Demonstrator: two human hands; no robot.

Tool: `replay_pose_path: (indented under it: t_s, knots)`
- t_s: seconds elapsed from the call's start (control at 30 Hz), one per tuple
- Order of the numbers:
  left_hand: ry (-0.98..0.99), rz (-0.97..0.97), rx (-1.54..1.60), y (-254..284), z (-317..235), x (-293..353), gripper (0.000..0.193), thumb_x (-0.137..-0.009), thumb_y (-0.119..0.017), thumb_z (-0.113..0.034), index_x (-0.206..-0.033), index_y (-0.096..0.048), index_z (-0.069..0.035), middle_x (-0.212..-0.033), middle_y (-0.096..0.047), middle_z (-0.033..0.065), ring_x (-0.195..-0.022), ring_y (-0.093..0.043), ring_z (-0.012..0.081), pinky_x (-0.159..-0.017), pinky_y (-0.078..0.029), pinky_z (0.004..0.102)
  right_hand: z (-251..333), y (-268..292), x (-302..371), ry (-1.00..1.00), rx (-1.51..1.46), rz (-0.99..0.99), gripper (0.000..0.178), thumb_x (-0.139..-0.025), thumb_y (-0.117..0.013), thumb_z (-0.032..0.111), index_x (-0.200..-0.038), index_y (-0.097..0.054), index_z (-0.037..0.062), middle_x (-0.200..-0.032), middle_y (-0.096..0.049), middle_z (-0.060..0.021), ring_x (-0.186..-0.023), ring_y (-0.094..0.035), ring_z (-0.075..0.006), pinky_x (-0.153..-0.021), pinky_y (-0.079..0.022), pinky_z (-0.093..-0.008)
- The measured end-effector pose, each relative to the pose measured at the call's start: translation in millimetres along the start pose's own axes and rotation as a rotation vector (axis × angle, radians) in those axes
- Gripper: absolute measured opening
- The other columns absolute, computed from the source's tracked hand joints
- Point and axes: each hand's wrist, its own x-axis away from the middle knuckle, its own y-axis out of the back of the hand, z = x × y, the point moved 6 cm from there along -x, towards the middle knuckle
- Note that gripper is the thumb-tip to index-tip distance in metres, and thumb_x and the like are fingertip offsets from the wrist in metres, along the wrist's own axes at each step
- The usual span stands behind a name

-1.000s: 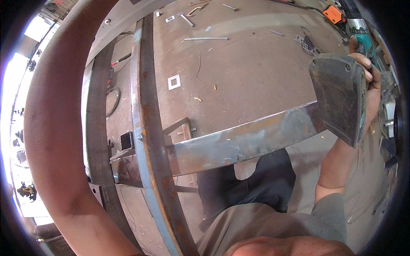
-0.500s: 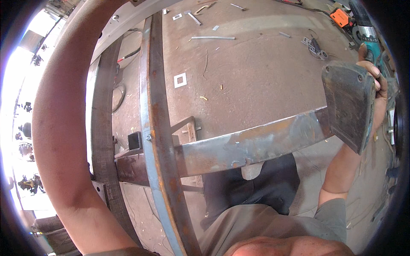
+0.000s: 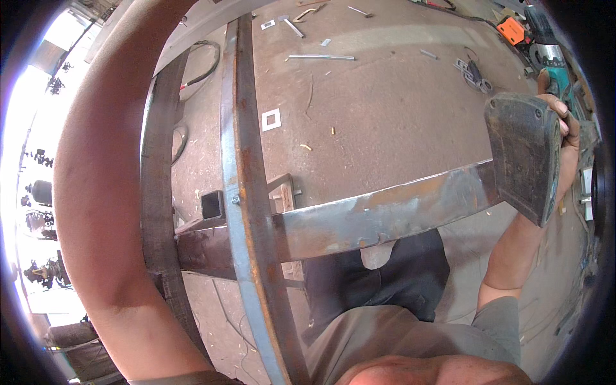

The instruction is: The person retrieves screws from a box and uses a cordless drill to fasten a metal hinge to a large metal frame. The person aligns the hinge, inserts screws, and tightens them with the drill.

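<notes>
My right hand [image 3: 564, 120] is closed round the handle of a teal cordless power tool [image 3: 557, 82]. Its dark battery-like block [image 3: 525, 151], with screws at the corners, faces me and hides most of my palm. The tool has a metal collar and a black front end, pointing away at the far right. My left arm [image 3: 102, 173] stretches up along the left side, and its hand lies beyond the top edge. Beside that arm runs a rusty, bluish steel bar [image 3: 247, 167], crossing over a wide steel beam [image 3: 385, 208] in front of my body.
A dark steel beam [image 3: 160, 167] stands left of the bar, with a short square tube [image 3: 212, 204] nearby. On the floor lie a white square plate [image 3: 271, 120], a thin metal strip [image 3: 321, 57], cables and small scraps. An orange box [image 3: 511, 30] is at the far right.
The steel bar and the dark beam on the left appear shifted slightly right, and so does my left arm. My right hand and the power tool stay almost where they were.
</notes>
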Motion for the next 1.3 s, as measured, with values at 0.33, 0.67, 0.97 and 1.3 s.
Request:
replay_pose_path:
  t_s: [0.33, 0.67, 0.97, 1.3]
  knots:
    - [0.068, 0.05, 0.12, -1, 12, -3, 0.03, -0.068, -0.083, -0.014, -0.09, -0.068, 0.001, -0.114, -0.07, 0.0163, -0.102, -0.068, 0.0375, -0.088, -0.055, 0.045, 3, -1, 1, 0.055, 0.108, 0.011, 0.071, -0.097, -0.06, 0.005, -0.157, -0.024, -0.0081, -0.102, -0.053, -0.0054, -0.087, -0.057, -0.0125, -0.091, -0.05, -0.0261]
    - [0.144, 0.113, 0.05, -4, 6, 3, 0.031, -0.072, -0.081, -0.015, -0.097, -0.071, -0.001, -0.117, -0.07, 0.0153, -0.097, -0.071, 0.0362, -0.087, -0.057, 0.0441, 5, 1, 0, 0.043, 0.1, -0.014, 0.072, -0.096, -0.062, 0.005, -0.156, -0.026, -0.0085, -0.103, -0.053, -0.0064, -0.087, -0.057, -0.0127, -0.091, -0.05, -0.0263]
    - [0.008, 0.02, -0.022, 0, -4, 2, 0.018, -0.077, -0.076, -0.014, -0.086, -0.067, -0.001, -0.103, -0.07, 0.0144, -0.088, -0.07, 0.0339, -0.079, -0.058, 0.0429, -6, -4, 2, 0.042, 0.022, -0.045, 0.067, -0.092, -0.062, -0.001, -0.152, -0.034, -0.0088, -0.098, -0.057, -0.0073, -0.082, -0.059, -0.0145, -0.082, -0.052, -0.0288]
    - [0.444, 0.158, 0.919, -21, 20, -8, 0.01, -0.094, -0.057, 0.0, -0.093, -0.067, 0.004, -0.089, -0.062, 0.0049, -0.079, -0.065, 0.0136, -0.065, -0.053, 0.0275, -13, -8, 1, -0.015, -0.039, -0.006, 0.06, -0.096, -0.057, 0.009, -0.15, -0.037, -0.009, -0.103, -0.057, -0.0078, -0.087, -0.058, -0.0166, -0.086, -0.052, -0.0342]
